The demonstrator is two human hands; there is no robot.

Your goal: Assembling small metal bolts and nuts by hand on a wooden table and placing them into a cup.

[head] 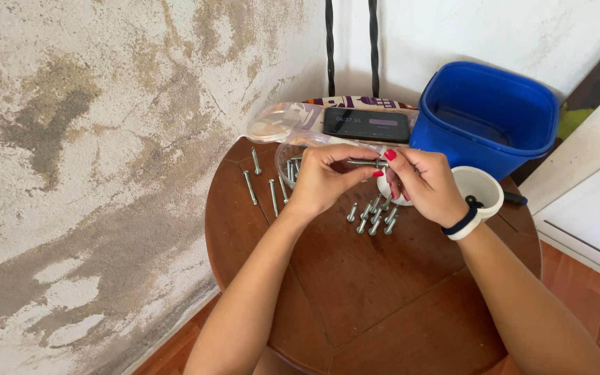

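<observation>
A dark rectangular phone screen (367, 125) lies lit at the table's far edge

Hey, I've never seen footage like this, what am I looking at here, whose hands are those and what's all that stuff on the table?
This is one picture from a camera worn on a person's head, looking down at their own two bare hands. There is no machine here.

The left hand and the right hand meet over a round wooden table and together hold one long metal bolt, lying level between the fingertips.

On the table, under the hands, lies a small heap of short bolts. To the left lie a few long bolts, apart from each other. Behind the hands stand a clear plastic container, a dark phone and a blue tub. A white cup stands by the right wrist, which wears a band.
</observation>
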